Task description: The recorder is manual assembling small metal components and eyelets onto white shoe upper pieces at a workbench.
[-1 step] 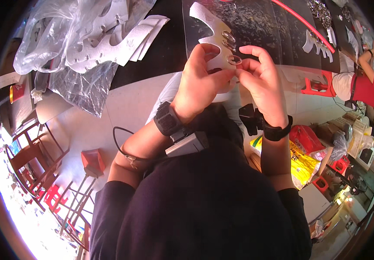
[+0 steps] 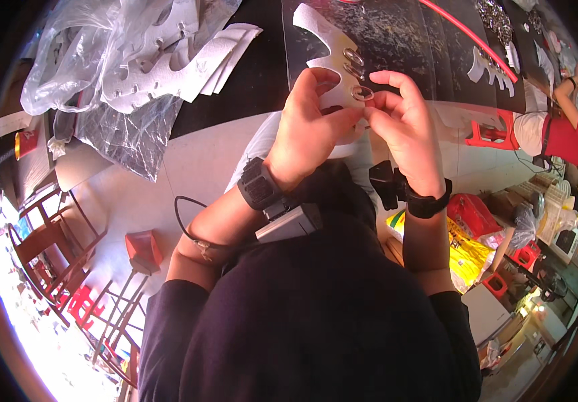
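Note:
A white scalloped card or foam strip is held up at the table's near edge. My left hand is closed on its lower part, with the thumb across it. Two shiny metal rings sit along the strip's right edge. Just below them, a third metal ring stands at the edge by my fingertips. My right hand pinches at this ring with thumb and a finger, while another finger is raised away. The exact contact at the fingertips is partly hidden.
A clear plastic bag and a stack of similar white notched pieces lie on the dark table at left. A red tube and a metal pile lie at right. Beyond are a red stool and another person.

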